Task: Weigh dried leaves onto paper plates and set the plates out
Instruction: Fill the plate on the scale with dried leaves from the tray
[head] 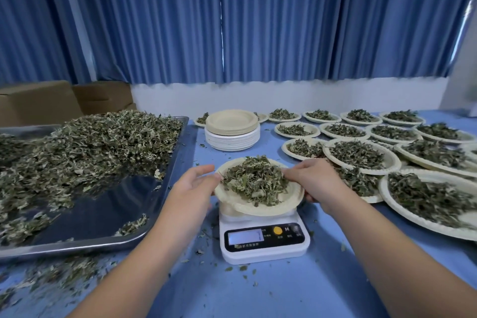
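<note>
a worktable scene seen from head height, with blue curtains [258, 20] across the back. a blue surface [284, 292] fills the lower half. on its left sits a big metal tray [116, 204] holding a loose heap of dried leaves [90, 142]. on the right, many filled plates [395, 161] lie in rows, some overlapping. a stack of empty plates [232, 131] stands at the back centre. in front of it is a small white scale [265, 242]; its display is too blurred to read.

on the scale sits one paper plate [260, 208] with a mound of leaves [255, 181]. it lies directly between the two hands. the left hand [193, 188] is at its left rim, its fingers mostly straight and touching the edge. the right hand [317, 183] is at its right rim, thumb on top and fingers curled under, gripping the edge.

the plate is round, so it has no long axis. it faces up and seems tipped slightly toward the viewer. the rows of filled plates lie to its right, nearer the right hand, so setting this one out would likely mean carrying it level that way, lest leaves slide off.
</note>
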A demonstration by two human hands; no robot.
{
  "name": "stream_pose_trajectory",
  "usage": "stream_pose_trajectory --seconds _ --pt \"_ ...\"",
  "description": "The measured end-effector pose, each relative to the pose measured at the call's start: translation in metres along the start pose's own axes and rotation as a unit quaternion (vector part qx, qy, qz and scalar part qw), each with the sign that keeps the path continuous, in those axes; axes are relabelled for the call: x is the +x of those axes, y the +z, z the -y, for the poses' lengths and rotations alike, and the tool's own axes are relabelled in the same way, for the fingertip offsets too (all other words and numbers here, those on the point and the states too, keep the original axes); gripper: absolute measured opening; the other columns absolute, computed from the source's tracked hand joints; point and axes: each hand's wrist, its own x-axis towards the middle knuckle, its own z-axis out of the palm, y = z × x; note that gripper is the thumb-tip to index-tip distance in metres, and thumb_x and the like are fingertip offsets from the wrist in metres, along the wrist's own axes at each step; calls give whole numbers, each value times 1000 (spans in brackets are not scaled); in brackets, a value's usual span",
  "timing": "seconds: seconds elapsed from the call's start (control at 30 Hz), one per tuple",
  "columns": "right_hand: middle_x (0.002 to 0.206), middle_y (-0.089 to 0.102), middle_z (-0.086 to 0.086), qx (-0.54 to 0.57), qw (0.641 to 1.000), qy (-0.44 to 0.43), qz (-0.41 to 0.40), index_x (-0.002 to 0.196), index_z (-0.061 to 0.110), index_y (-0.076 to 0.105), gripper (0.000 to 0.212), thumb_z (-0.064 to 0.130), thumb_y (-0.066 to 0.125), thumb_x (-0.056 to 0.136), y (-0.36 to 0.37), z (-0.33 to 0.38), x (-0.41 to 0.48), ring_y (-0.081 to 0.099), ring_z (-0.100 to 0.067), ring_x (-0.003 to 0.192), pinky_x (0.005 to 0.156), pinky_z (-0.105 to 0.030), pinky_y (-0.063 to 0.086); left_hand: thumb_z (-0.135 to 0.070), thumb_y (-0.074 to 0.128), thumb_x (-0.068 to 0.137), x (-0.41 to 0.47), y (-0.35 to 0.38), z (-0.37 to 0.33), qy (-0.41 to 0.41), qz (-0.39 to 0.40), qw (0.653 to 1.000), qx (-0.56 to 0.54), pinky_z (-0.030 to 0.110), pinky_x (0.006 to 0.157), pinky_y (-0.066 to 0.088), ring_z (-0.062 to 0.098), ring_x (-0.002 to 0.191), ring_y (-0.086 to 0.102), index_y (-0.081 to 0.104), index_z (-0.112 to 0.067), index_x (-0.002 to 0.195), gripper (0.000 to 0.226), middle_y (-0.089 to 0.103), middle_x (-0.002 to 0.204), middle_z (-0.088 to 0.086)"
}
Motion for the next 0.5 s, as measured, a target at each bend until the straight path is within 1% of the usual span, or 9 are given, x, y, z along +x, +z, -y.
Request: stream_pose_trajectory --seconds 0.07,0.1,0.17,0.23,0.3,0.33,0.4,0.43,0.5 --pt "57 46 -7 16 1000 8 3 91 1 63 33 31 73 84 -1 4 -2 36 -17 40 44 -25 37 -27 59 94 0 -2 -2 -5 8 999 -33 32 80 52 7 93 69 66 -34 105 15 73 103 -9" --pt "59 46 -7 25 1000 14 7 94 2 62 34 34 72 85 -3 6 -4 36 -17 40 44 -25 37 -25 59 94 0 -2 -3 -9 11 999 -53 32 78 51 10 93 69 67 -31 106 15 74 102 -6" --pt "63 43 -4 48 998 31 14 101 5 62 36 39 67 88 -8 9 -9 36 -15 40 39 -20 36 -21 57 95 -1 -3 -6 -15 15 994 -104 31 72 50 13 91 70 68 -25 106 16 75 97 -3" --pt "68 45 -7 76 995 51 30 105 5 61 36 38 60 93 -16 10 -16 36 -13 36 36 -18 35 -18 55 95 -4 -3 -8 -13 21 988 -150 31 69 50 13 85 71 68 -20 105 16 75 95 1" --pt "68 47 -11 103 991 66 50 105 0 62 32 30 55 96 -24 10 -25 37 -11 33 36 -19 36 -20 58 92 -8 -3 -8 -4 34 985 -171 33 73 50 17 88 70 68 -18 106 18 73 102 6" --pt "65 49 -10 118 989 69 59 103 0 62 27 25 53 97 -29 10 -29 39 -12 35 38 -20 37 -24 61 86 -11 -3 -8 3 45 984 -172 34 76 51 19 92 69 68 -18 107 23 73 104 6" --pt "64 52 -9 143 985 70 72 98 2 62 16 15 52 96 -41 8 -36 45 -14 41 41 -24 40 -34 63 73 -18 1 -11 14 70 983 -168 37 82 50 19 95 69 68 -20 109 39 74 104 3" --pt "65 52 -10 153 983 70 75 97 2 61 13 12 51 95 -49 7 -40 46 -15 44 42 -25 42 -36 62 70 -21 5 -13 18 80 982 -169 38 83 49 18 95 70 68 -19 110 44 74 105 2" --pt "72 49 -16 167 981 69 76 98 -1 60 13 6 51 93 -67 4 -48 45 -17 48 45 -27 45 -35 60 70 -26 17 -18 20 94 979 -178 38 83 48 19 96 69 68 -19 111 44 74 107 1"
